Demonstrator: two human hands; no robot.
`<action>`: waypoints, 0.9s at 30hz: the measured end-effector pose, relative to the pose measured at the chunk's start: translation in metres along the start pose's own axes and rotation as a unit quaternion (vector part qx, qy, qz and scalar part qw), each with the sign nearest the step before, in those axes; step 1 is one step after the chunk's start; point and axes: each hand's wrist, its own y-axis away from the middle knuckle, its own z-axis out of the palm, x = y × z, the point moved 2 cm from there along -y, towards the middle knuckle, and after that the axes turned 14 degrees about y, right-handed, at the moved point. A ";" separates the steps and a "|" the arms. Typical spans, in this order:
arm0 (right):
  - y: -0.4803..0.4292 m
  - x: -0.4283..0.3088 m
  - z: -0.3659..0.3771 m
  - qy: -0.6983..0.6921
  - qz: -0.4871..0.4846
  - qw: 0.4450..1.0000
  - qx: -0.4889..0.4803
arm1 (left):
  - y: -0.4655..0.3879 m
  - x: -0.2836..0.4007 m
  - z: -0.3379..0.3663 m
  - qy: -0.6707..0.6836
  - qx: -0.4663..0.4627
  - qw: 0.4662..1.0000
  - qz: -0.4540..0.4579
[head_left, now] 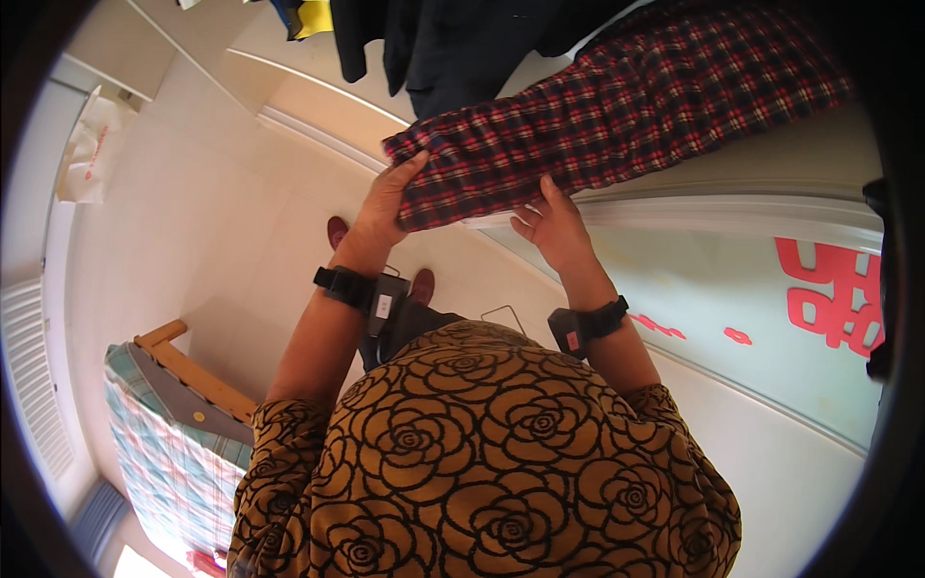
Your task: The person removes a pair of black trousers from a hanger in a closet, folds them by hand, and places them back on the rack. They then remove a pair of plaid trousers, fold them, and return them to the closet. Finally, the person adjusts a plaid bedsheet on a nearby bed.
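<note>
A red, black and white plaid garment (578,130) stretches from the upper right to a straight end in front of me. It looks like a trouser leg or a sleeve. My left hand (390,199) grips that end, its thumb on top and its fingers hidden beneath the cloth. At the near edge of the cloth, my right hand (556,224) lays its thumb against the fabric. Some of its fingers show below the edge, spread and curled; whether any of them pinch the cloth from beneath is unclear. Black strapped devices sit on both forearms.
Dark clothes (448,50) hang beyond the garment. A glass sliding panel (694,289) with red paper decorations stands at the right. At the lower left is a bed with a patterned mattress (170,462) and a wooden frame (195,376). A paper bag (94,148) hangs at the upper left.
</note>
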 end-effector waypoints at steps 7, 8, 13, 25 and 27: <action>0.000 -0.030 -0.014 -0.066 -0.128 0.989 -0.045 | -0.014 0.008 -0.032 -0.046 0.044 0.998 -0.023; 0.004 -0.033 -0.010 -0.063 -0.145 0.984 -0.080 | -0.017 0.008 -0.039 -0.046 0.046 0.997 -0.032; 0.024 -0.040 0.008 0.037 -0.208 0.977 -0.039 | -0.026 0.005 -0.065 -0.113 0.086 0.988 -0.061; 0.041 -0.041 0.026 0.237 -0.216 0.947 -0.024 | -0.001 -0.055 0.053 -0.699 -0.175 0.666 0.191; 0.049 -0.043 0.033 0.240 -0.264 0.933 -0.041 | -0.003 -0.054 0.055 -0.637 -0.147 0.735 0.181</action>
